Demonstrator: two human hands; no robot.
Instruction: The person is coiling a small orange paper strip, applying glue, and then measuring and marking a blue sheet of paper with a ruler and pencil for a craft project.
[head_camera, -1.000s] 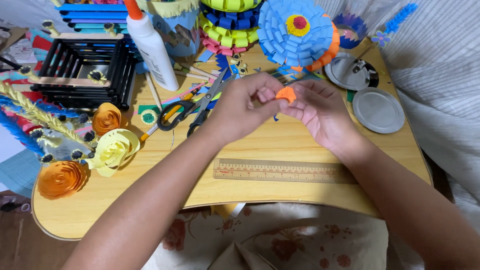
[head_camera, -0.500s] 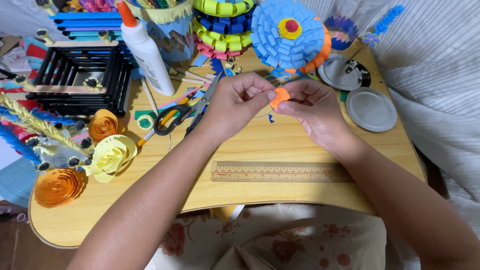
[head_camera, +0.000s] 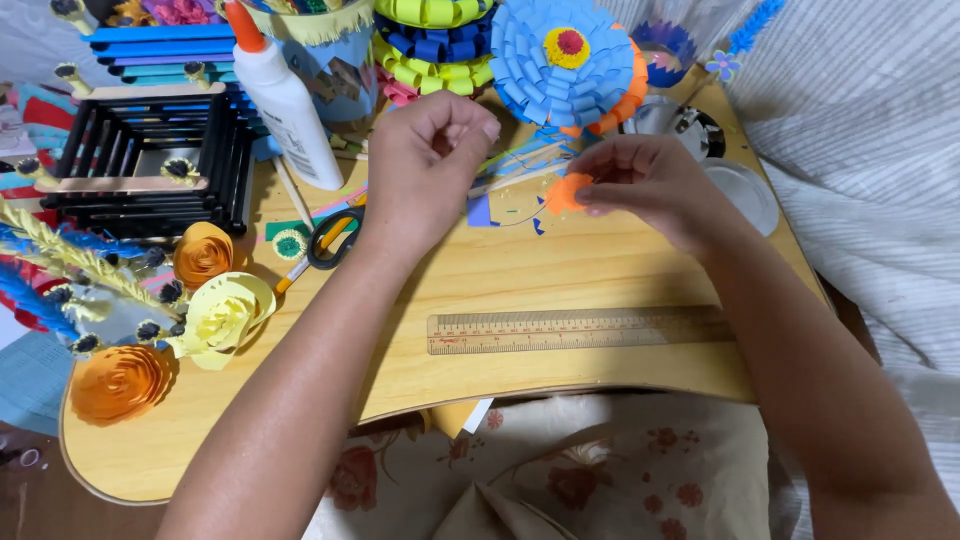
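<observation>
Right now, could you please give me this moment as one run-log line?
right hand: pinching orange paper piece | left hand: closed, apart from it | ruler: flat on wooden table

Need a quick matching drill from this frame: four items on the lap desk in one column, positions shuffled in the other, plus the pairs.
Items:
1. glue bottle
2. wooden ruler
3. orange paper piece
4. scissors

Positions:
A. flat near the desk's front edge
B. pinched in the right hand fingers
C. upright beside the black stick basket
D. lying just left of the left hand wrist

Pairs: 1-C, 2-A, 3-B, 4-D
</observation>
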